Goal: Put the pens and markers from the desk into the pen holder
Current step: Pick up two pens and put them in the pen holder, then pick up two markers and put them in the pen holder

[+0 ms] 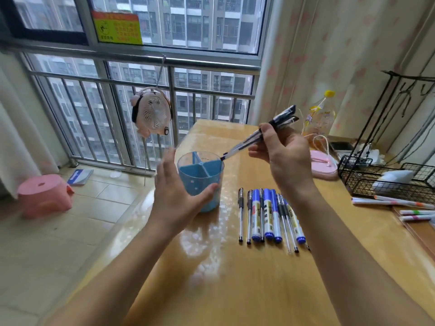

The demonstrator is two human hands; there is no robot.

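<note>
Head view: a small bundle of pens (261, 134) is pinched between the thumb and fingers of the right hand (284, 156), clenched around the barrels near their middle. From the grip the bundle slants down and to the left, its tips reaching the rim of the pen holder (200, 182) at the near-right compartment; the capped ends rise up and to the right behind the grip. The blue, divided holder is steadied by the left hand (179, 191), whose palm lies against its left side with the thumb across the front wall and the fingers spread loosely, not closed. Below the right-hand grip, a row of pens and markers (268, 215) lies side by side on the wooden desk (235, 278), just right of the holder. Well to the right of the grip, a few highlighters (390, 202) are seen beside a black wire basket (386, 182).
</note>
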